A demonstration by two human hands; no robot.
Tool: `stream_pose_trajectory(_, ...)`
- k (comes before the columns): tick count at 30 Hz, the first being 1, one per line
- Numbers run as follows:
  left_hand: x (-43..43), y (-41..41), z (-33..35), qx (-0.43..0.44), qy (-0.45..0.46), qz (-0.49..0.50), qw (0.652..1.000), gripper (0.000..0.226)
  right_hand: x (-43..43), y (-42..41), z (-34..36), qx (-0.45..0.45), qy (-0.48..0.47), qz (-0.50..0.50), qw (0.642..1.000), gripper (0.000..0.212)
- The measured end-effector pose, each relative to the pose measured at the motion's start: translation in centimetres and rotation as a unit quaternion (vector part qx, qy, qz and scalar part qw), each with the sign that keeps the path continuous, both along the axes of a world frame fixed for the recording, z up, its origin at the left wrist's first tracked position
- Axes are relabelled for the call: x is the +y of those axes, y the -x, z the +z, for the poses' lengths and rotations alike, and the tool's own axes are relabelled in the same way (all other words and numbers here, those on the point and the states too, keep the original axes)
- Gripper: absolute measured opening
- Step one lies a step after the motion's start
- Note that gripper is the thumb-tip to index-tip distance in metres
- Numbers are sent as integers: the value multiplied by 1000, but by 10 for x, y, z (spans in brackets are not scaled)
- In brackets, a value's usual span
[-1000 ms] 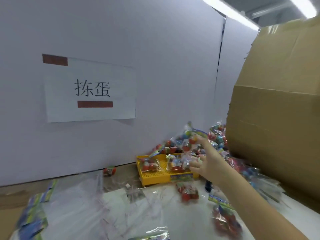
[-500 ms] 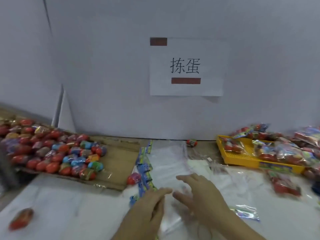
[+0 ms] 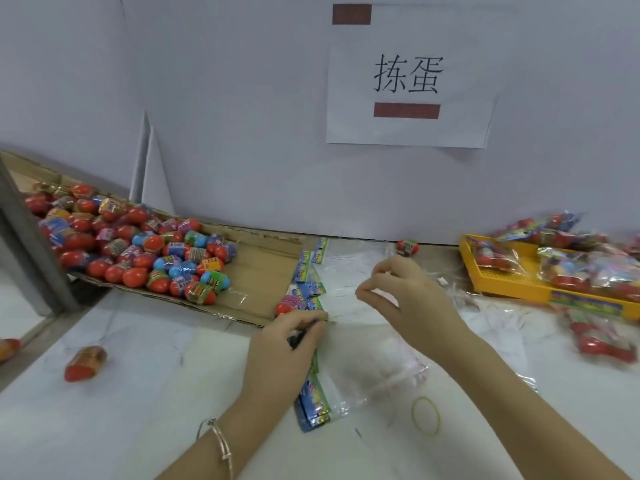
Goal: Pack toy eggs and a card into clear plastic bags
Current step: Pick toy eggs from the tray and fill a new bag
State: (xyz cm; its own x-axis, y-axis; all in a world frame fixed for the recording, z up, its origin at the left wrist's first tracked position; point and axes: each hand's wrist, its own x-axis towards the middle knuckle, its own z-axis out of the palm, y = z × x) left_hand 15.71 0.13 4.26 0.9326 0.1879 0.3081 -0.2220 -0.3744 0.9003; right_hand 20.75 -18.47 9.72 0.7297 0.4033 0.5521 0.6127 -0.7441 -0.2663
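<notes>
At the far left, a loose toy egg (image 3: 85, 362) is lying on its side on the white worktop (image 3: 145, 403), well apart from the rest. Behind it, a flat cardboard tray (image 3: 263, 261) is holding a heap of toy eggs (image 3: 138, 247), mostly red, some with blue or green wrappers. Just off the tray's near right corner, a single egg (image 3: 287, 304) is sitting against a stack of clear bags (image 3: 346, 362) that is running toward the person, with coloured card headers (image 3: 313, 403) along its left edge.

The left hand (image 3: 280, 351), with a thin bracelet (image 3: 220, 443) on its wrist, is resting on that edge, its fingers (image 3: 308, 321) curling round and pinching a card header. The right hand (image 3: 412, 299) is hovering above the bags with thumb and forefinger tips meeting; whether clear film is caught between them cannot be told.

A yellow rubber band (image 3: 426, 415) is lying on the worktop below the right forearm. Another egg (image 3: 408, 247) is sitting by the wall under a paper sign (image 3: 408, 74). At the right, a yellow basket (image 3: 512, 289) is carrying filled bags (image 3: 571, 265), with one more filled bag (image 3: 602, 341) lying in front of it.
</notes>
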Motion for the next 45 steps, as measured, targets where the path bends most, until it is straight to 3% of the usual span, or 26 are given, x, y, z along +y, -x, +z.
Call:
stream_pose_trajectory(2,6,-2,3,13,65,-15,998,18,2,-5,12,8,-28,12,1000,10)
stream_pose_trajectory(6,19,-7,5,10,177,-86,980,58,17,-11,38,60,-81,-12,995,15)
stream_pose_trajectory(10,27,-8,12,6,272,-181,945,91,39,-8,48,206,-156,43,965,19)
stream_pose_trajectory(11,27,-8,12,11,293,-189,937,84,44,-7,45,221,-163,50,960,19)
stream_pose_trajectory(14,26,-10,21,26,379,-112,918,34,46,-9,39,241,-212,45,946,7)
stream_pose_trajectory(17,32,-15,23,30,425,-54,903,23,27,-19,39,363,-237,59,899,59)
stream_pose_trajectory(19,34,-15,26,25,430,-38,901,13,16,-20,36,436,-237,106,861,69)
stream_pose_trajectory(22,33,-12,28,14,389,-16,921,12,13,-18,30,442,-309,123,833,71)
stream_pose_trajectory(25,33,-7,26,-13,266,37,963,42,17,-18,30,407,-349,94,839,72)
stream_pose_trajectory(28,36,3,28,-115,57,72,989,101,26,-12,33,377,-370,84,845,60)
stream_pose_trajectory(30,33,7,27,-204,-139,48,968,110,33,-8,35,361,-417,87,829,49)
stream_pose_trajectory(31,28,9,27,-222,-199,34,954,107,38,-5,36,359,-424,87,827,46)
stream_pose_trajectory(33,16,11,28,-200,-177,11,964,84,46,1,37,366,-423,94,824,49)
stream_pose_trajectory(36,12,10,34,-153,62,40,986,20,53,7,43,380,-461,134,791,62)
stream_pose_trajectory(38,27,3,41,-139,192,101,966,10,53,4,42,368,-514,124,764,58)
stream_pose_trajectory(40,46,-5,46,-124,289,137,939,11,56,-1,33,332,-517,86,785,31)
stream_pose_trajectory(41,55,-8,48,-119,327,145,926,9,59,-4,24,315,-469,60,823,24)
stream_pose_trajectory(43,66,-12,48,-113,362,165,911,11,67,-8,2,286,-291,35,912,26)
stream_pose_trajectory(45,72,-14,47,-114,359,186,907,10,78,-12,-17,260,-107,18,960,32)
